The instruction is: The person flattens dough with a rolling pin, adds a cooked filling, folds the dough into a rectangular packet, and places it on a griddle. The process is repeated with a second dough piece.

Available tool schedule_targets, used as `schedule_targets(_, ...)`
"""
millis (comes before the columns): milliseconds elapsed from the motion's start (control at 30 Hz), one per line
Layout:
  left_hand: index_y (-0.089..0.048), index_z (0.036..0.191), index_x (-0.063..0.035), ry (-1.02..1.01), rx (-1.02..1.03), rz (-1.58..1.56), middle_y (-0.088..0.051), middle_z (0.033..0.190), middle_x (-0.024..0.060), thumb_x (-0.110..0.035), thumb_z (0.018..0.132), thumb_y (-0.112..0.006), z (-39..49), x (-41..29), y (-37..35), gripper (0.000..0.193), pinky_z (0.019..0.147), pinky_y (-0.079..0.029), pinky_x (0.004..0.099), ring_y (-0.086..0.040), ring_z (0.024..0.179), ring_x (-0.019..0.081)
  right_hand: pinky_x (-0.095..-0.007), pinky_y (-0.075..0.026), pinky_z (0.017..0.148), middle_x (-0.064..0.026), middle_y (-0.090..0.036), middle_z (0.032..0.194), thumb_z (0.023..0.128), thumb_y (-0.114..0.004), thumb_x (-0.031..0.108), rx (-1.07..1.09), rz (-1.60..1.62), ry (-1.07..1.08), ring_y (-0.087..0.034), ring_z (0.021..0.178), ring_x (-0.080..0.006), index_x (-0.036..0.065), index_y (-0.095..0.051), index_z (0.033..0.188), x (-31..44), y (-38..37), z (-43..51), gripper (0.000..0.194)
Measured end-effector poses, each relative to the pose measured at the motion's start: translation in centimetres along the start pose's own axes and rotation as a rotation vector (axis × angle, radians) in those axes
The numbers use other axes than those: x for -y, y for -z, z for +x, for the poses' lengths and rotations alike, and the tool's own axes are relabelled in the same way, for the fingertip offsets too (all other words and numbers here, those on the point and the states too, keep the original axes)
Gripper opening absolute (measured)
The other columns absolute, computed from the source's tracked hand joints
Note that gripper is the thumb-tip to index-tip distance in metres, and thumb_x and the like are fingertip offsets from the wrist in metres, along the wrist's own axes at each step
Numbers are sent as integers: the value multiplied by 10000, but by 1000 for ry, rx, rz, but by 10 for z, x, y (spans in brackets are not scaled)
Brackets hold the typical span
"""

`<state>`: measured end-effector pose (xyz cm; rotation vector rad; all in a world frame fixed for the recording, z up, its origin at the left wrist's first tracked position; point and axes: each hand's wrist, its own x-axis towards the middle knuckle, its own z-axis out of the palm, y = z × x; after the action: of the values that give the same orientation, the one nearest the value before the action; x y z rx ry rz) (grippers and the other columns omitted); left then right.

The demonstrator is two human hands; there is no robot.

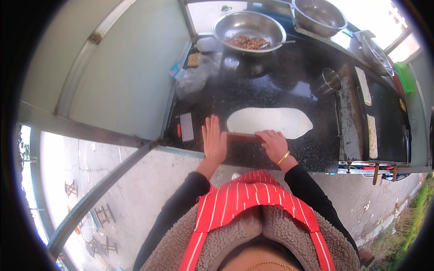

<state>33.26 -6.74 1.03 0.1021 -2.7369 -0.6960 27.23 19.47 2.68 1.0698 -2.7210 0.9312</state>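
On the dark stone worktop [288, 159] a thin white sheet of rolled dough [269, 122] lies spread sideways. A wooden rolling pin [243, 137] rests along its near edge. My left hand [214, 139] lies flat with straight fingers over the pin's left end, palm down. At the pin's right part, my right hand [274, 146] has its fingers bent over the wood; a gold bangle is on that wrist. Beyond the dough stands a steel bowl [249, 32] with a brown crumbly filling [249, 42] and a spoon in it.
A flat griddle [386, 125] at the right bears long pieces of dough [372, 135]. A steel cup [330, 81] stands beside it. Plastic bags [195, 79] and a pale card [186, 127] lie at the left by the panel. Another steel bowl [318, 17] is at the back right.
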Motion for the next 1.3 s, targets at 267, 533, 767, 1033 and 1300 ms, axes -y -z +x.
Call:
schedule_targets(267,-302,1544,3,59,154,215,-267,1627,191,-266,1023,-435,20,-9,-30,601,1246,-101,513,-161,1540,354,-601,-186,1184,-117,-305,1625,998,-530,307,57,-249,-338,-201,1531,-322,116,-448,1483,-34,-41,7,527)
schedule_targets(533,-290,1553,15,164,310,395,-208,1651,201,-260,1004,-465,63,-24,-35,638,1236,-65,558,-126,1553,340,-611,-144,1197,-178,-201,1659,1026,-452,312,94,-346,-437,-132,1545,-369,33,-345,1537,-39,-41,34,593)
schedule_targets(767,-272,1576,-37,79,143,479,-176,1670,174,-250,964,-482,112,-25,-37,681,1222,-56,597,-141,1552,338,-623,-139,1195,-164,-206,1661,1007,-467,296,8,-400,-369,-132,1547,-363,52,-327,1553,-55,-29,88,614)
schedule_targets(1033,-216,1591,-41,74,99,415,-190,1664,169,-205,951,-497,121,-15,-42,718,1214,-41,615,-129,1553,346,-636,-131,1188,-164,-201,1661,995,-489,260,7,-368,-348,-156,1538,-377,99,-320,1563,-68,-34,102,614)
schedule_targets(1300,-251,1583,-43,72,124,394,-201,1666,158,-168,920,-523,145,-22,-39,727,1208,-45,631,-153,1550,339,-643,-132,1185,-147,-206,1665,989,-499,265,78,-393,-353,-147,1545,-362,109,-301,1574,-71,-22,127,638)
